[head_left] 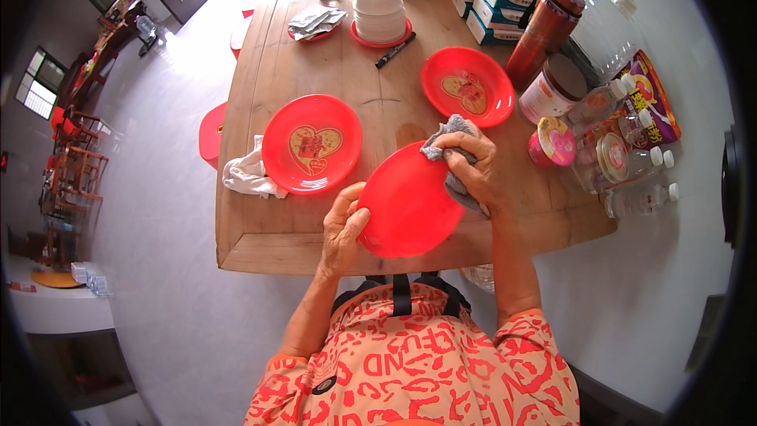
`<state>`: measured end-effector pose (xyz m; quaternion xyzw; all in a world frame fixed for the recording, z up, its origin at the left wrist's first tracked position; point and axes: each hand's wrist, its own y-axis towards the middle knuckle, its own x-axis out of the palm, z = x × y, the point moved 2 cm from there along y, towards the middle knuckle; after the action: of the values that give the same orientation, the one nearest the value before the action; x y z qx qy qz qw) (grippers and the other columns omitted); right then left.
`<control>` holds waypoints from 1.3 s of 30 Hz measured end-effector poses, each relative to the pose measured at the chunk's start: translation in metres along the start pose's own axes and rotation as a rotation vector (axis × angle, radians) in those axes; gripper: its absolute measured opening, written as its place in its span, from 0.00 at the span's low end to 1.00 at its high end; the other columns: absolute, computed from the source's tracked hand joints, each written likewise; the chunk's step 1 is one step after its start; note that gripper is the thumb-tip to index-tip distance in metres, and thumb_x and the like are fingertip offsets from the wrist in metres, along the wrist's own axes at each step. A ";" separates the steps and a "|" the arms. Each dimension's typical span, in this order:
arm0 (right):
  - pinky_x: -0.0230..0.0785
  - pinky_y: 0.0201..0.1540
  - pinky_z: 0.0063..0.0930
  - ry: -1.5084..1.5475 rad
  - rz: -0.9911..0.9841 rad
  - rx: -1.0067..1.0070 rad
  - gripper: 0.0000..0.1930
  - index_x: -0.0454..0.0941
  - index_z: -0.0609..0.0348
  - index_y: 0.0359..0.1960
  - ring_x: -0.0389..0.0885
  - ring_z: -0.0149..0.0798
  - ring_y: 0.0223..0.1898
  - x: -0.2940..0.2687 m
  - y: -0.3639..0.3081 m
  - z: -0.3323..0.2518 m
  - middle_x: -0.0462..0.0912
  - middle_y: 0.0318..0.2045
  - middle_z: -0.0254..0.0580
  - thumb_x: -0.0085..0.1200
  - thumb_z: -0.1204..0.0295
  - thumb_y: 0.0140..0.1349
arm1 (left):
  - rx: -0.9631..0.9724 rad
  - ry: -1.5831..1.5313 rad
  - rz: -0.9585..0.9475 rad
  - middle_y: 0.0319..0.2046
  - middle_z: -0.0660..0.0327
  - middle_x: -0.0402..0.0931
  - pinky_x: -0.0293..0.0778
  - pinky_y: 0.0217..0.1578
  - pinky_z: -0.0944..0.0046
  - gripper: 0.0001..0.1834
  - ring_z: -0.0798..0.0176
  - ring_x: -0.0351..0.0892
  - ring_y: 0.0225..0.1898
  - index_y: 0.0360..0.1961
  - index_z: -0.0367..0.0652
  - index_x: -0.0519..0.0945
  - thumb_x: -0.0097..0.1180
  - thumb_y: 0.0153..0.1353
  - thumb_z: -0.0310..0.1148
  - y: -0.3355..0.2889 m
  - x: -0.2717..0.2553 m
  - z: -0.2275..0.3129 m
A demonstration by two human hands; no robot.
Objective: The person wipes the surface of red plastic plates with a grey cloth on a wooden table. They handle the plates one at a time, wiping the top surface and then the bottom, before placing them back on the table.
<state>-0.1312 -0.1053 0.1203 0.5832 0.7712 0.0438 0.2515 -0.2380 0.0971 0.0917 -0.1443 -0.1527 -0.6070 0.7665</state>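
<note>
A red plate (410,209) is held tilted over the near edge of the table (256,251). Its left rim is pinched by the left grip (344,229). A grey cloth (453,128) is clasped in the right grip (473,164) at the upper-right rim. A left plate (313,122) and a far plate (467,87) are placed beyond.

The plate I'm holding (410,201) is plain red on the face toward me. Cloth in my grip (455,125), at that plate's upper right edge: mottled grey. Heart plate up-left of it (313,144): red, gold heart print with red inside. Second heart plate, up-right of it (468,88): red, gold print too. Rag left of it (251,172): white. Table under it (378,95): brown woodgrain. Bowl stack far beyond it (378,16): white. Thermos, beyond it to the right (544,35): metallic copper. My shirt, nearside of it (410,355): peach, red leopard-like blotches plus lettering.
</note>
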 end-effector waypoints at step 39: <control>0.60 0.46 0.46 -0.620 0.166 -0.382 0.10 0.84 0.48 0.36 0.69 0.49 0.51 0.089 -0.023 -0.075 0.74 0.48 0.46 0.60 0.64 0.51 | 0.177 0.223 0.019 0.31 0.69 0.76 0.68 0.33 0.74 0.23 0.78 0.69 0.32 0.39 0.35 0.77 0.40 0.73 0.46 -0.002 -0.026 -0.027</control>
<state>-0.2010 -0.0140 0.1473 0.5719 0.5863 0.0285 0.5730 -0.2443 0.1081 0.0563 -0.0093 -0.1180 -0.5961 0.7941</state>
